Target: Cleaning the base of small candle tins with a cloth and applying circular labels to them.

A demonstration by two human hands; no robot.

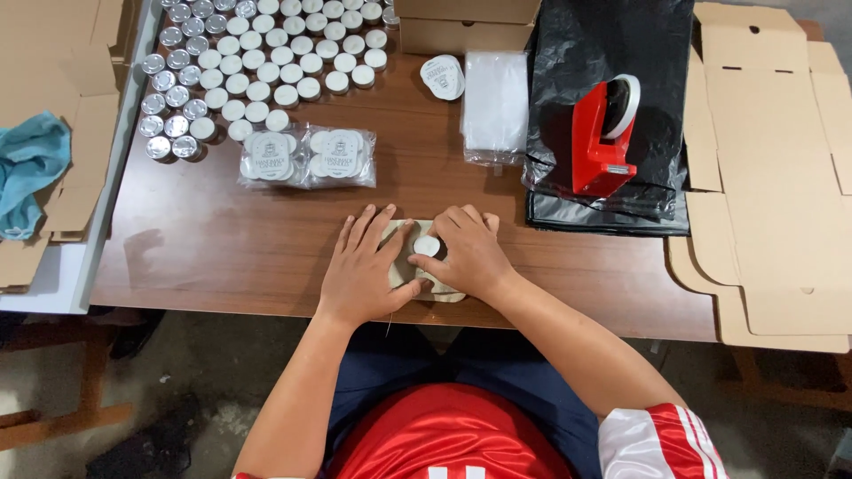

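My left hand (362, 264) lies flat on a small beige cardboard holder (397, 232) at the front edge of the brown table (222, 239), fingers spread. My right hand (469, 252) curls over the same holder and grips a small round white candle (429, 246) that sits in it. Most of the holder is hidden under both hands. Just beyond, two clear bags of packed white candles (306, 156) lie side by side.
Several rows of white candles in silver cups (257, 62) fill the back left. A stack of clear bags (494, 102), a red tape dispenser (603, 133) on black plastic (612, 53), a cardboard box (461, 22) and flat cartons (772, 168) stand at the back and right. A blue cloth (31, 168) lies left.
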